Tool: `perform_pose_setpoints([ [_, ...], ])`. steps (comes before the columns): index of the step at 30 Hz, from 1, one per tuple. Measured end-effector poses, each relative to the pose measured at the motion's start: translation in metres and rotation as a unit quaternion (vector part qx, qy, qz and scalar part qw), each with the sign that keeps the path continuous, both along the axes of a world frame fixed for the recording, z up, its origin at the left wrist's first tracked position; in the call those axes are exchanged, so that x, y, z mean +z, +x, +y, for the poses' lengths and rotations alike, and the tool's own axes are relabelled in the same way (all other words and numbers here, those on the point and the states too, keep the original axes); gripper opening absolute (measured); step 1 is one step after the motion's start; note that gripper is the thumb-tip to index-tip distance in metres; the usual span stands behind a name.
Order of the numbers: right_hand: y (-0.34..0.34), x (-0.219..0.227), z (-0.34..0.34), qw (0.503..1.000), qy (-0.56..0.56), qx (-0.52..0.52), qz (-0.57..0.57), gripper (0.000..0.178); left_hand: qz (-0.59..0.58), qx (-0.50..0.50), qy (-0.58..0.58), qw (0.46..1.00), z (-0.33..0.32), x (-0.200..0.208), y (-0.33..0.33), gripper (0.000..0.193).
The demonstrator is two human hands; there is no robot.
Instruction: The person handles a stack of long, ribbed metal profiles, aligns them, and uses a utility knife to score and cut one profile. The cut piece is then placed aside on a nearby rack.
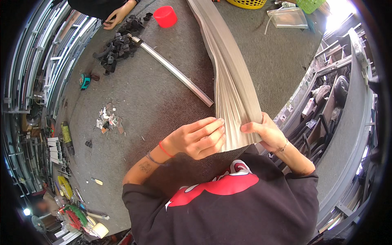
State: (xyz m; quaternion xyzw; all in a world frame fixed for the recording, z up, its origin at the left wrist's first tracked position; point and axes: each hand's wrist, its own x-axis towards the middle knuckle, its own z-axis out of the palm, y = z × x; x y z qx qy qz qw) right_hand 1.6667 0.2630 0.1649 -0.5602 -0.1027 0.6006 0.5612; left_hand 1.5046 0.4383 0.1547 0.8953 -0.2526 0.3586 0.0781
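Observation:
A long, folded stack of pleated beige-grey screen point(234, 75) runs from the far edge of the table down to my hands, and its near end is fanned a little apart. My left hand point(199, 138) is closed on the left side of that near end, fingers bent over the folds. On the right side my right hand point(267, 132) grips the stack, with the thumb lying on top across the pleats and the other fingers mostly hidden beneath. A slim silver metal bar point(177, 73) lies just left of the screen, one end close to it.
Black plastic pieces point(120, 49) are heaped at the far left, near a co-worker's hand point(118, 17). A red round container point(165, 16), a teal tape measure point(85, 81), small scraps point(109, 119) and a yellow basket point(247, 3) also rest on the grey tabletop point(163, 49).

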Motion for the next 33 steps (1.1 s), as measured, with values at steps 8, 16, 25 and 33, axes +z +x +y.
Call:
perform_pose_setpoints([
  [8,0.002,-0.002,-0.003,1.000,-0.006,-0.005,0.008,0.044,-0.012,0.052,0.057,0.997,0.006,-0.009,-0.005,0.009],
  [16,0.003,-0.001,-0.001,1.000,-0.010,-0.010,-0.003,0.042,-0.002,0.056,0.110,0.992,0.004,-0.008,-0.016,0.003],
  [25,0.004,-0.004,-0.005,0.999,-0.026,-0.009,-0.040,0.032,0.002,0.081,0.136,0.987,-0.002,-0.010,-0.026,0.006],
  [33,0.002,-0.003,-0.004,1.000,-0.019,-0.020,-0.013,0.036,0.000,0.092,0.117,0.989,0.001,-0.010,-0.031,0.006],
])
